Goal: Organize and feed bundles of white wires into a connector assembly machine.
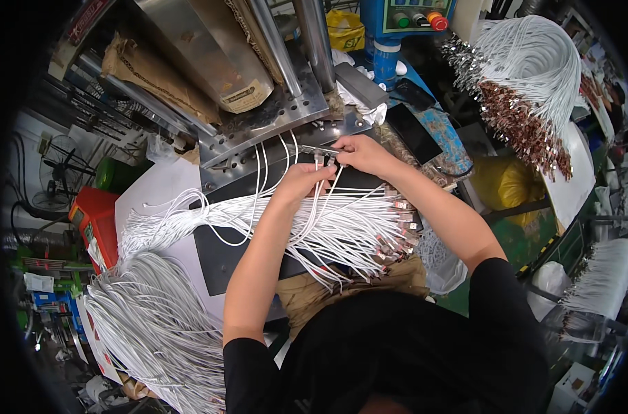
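Observation:
My left hand (306, 182) is closed around a few white cables (319, 201), just below their connector ends (319, 157). My right hand (364, 154) pinches the end of a narrow metal strip (317, 149) that lies along those connectors. Its fingertips partly cover how the strip and connectors meet. Both hands are in front of the press's steel plate (272, 127). Below them a thick bundle of white cables (348, 221) lies fanned out, with metal-tipped connectors at its right end. Several loose cables (261, 165) run up toward the press.
Steel columns (276, 45) of the press rise at the back. A phone (414, 132) lies to the right, under a blue control box (417, 17) with buttons. Another cable heap (155, 331) sits at lower left; a coiled bundle (528, 62) hangs at upper right.

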Tool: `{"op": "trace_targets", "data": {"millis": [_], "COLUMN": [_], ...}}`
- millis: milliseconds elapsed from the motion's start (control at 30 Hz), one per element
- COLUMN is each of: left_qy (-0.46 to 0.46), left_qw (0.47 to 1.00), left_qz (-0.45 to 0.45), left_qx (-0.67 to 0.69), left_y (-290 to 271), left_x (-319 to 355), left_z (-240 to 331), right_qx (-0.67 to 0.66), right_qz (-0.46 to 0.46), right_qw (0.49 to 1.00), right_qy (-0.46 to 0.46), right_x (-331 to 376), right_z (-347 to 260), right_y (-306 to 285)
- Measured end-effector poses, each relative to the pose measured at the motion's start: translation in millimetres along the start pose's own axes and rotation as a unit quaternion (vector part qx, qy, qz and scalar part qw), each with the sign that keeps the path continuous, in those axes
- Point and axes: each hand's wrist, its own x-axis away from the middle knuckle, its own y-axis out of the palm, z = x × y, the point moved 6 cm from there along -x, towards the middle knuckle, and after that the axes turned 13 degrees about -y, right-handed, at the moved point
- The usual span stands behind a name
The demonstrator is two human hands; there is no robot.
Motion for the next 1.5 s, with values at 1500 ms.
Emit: {"op": "trace_targets", "data": {"millis": [1500], "left_qy": [0.026], "left_qw": [0.995], "left_qz": [0.061], "left_qx": [-0.078], "left_y": [-12.7], "left_x": [-7.4], "left_z": [-8.5], "right_qx": [0.092], "right_qz": [-0.104], "right_qw": [0.990], "right_qy": [-0.034], "right_x": [7.9], "right_z": [-15.0], "right_y": [-6.2]}}
